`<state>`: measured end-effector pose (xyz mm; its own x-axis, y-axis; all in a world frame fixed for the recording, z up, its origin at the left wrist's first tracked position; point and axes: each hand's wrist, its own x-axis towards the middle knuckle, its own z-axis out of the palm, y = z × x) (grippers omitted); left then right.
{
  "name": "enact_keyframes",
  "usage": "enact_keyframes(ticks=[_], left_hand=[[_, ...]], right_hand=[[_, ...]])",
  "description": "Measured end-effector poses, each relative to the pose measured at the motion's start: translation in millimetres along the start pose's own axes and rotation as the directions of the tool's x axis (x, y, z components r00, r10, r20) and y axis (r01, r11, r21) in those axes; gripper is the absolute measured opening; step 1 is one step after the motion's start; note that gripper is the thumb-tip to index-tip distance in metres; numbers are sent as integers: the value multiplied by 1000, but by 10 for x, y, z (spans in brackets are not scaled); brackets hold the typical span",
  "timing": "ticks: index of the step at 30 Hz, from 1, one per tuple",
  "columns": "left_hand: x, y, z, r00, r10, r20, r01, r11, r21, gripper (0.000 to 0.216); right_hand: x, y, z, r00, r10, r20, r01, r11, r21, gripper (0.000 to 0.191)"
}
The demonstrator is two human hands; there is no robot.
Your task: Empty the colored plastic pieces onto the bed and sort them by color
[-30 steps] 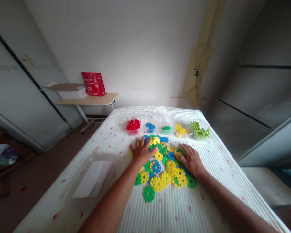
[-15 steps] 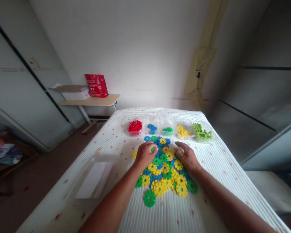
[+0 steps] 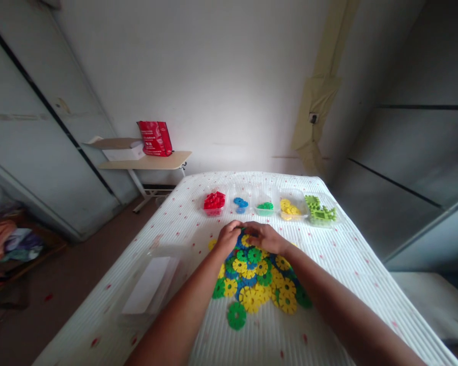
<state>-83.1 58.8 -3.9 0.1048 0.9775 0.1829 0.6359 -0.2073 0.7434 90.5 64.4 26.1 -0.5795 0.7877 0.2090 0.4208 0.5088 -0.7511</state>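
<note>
A heap of flower-shaped plastic discs (image 3: 250,274), yellow, green and blue, lies on the cloth-covered table. At its far end both hands meet, cupped over the discs. My left hand (image 3: 229,237) curves round the far left edge, its fingers bent, loose and partly hidden. My right hand (image 3: 266,237) reaches in from the right, fingers bent and spread above the discs and their tips close to the left hand. No disc is plainly gripped in either hand. One green disc (image 3: 236,315) lies at the near end of the heap.
Behind the heap stand clear tubs of red pieces (image 3: 214,200), blue discs (image 3: 240,204), green discs (image 3: 265,207), yellow discs (image 3: 289,208) and light-green pieces (image 3: 321,209). A clear container (image 3: 148,290) with white paper lies left. A side table (image 3: 152,161) holds a red bag (image 3: 155,138) and white box (image 3: 123,150).
My right hand has moved left across the far end of the heap to meet my left hand. The far discs that showed between the hands are now mostly covered or drawn nearer.
</note>
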Motion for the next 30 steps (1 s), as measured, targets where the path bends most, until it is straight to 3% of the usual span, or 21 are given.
enact_keyframes(ticks=[4,7,9,12,15,18,22,27,30], left_hand=[[-274,20,-180,998,10,58,8,949,-314,25],[-484,55,-239,1000,-11,-19,2,911,-413,24],[-628,56,-247,989,18,-146,-61,954,-295,23],[-853,-2,-224,950,129,-286,-112,991,76,24],[-1026,-85,-152,952,125,-280,-24,941,338,45],[-1067,-104,-41,970,79,-228,12,928,373,47],[-981,53,120,973,90,-212,-44,976,213,34],[-921,336,205,981,33,-191,-62,987,-151,30],[-904,348,139,976,52,-210,-106,962,-253,30]], right_hand=[[-195,-141,-28,999,-33,27,31,997,72,37],[-464,-129,-113,998,-30,-60,34,997,65,34],[-709,-45,-187,989,3,-145,-8,999,-34,37],[-1134,150,-269,987,6,-162,-43,973,-225,56],[-1494,320,-270,987,-12,-157,-43,939,-341,77],[-1637,382,-212,984,24,-177,-85,935,-344,80],[-1488,353,-162,953,150,-264,-189,973,-130,61],[-1195,411,-194,825,331,-458,-336,939,73,43],[-1137,465,-206,776,383,-502,-358,922,149,40]])
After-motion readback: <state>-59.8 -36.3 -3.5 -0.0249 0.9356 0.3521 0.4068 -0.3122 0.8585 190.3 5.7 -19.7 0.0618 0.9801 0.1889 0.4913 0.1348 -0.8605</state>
